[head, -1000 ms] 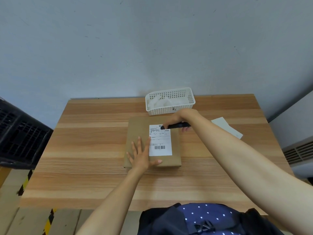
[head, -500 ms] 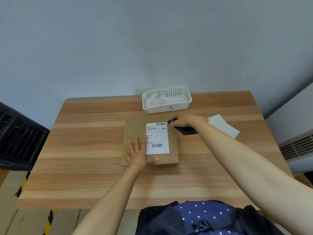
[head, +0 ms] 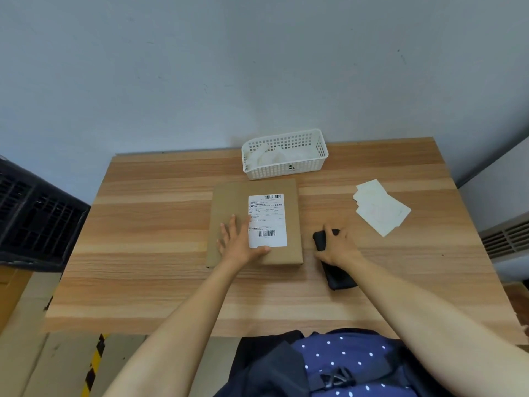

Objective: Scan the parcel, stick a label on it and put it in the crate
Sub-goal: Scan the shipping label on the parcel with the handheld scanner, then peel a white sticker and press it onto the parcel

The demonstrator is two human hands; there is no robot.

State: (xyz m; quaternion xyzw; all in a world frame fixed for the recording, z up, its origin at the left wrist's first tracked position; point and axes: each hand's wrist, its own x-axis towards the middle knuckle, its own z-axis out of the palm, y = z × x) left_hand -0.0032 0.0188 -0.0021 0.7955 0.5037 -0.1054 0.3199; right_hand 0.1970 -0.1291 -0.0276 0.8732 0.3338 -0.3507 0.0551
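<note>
A flat brown cardboard parcel (head: 229, 202) lies in the middle of the wooden table (head: 148, 213). A white shipping label (head: 267, 216) with barcodes covers its right half. My left hand (head: 237, 243) rests flat on the parcel's near left part, fingers spread, thumb on the label's lower edge. To the right of the parcel, a black handheld scanner (head: 337, 275) lies on the table, and my right hand (head: 336, 247) grips its top end. The black slatted crate (head: 34, 219) stands off the table's left edge.
A white perforated basket (head: 286, 164) holding white papers sits at the back of the table, just beyond the parcel. A small pile of white label sheets (head: 380, 214) lies at the right. A grey unit with vents (head: 506, 239) stands beyond the right edge.
My right hand has carried the scanner from above the label's top edge down to the table, right of the parcel. My left hand has stayed on the parcel.
</note>
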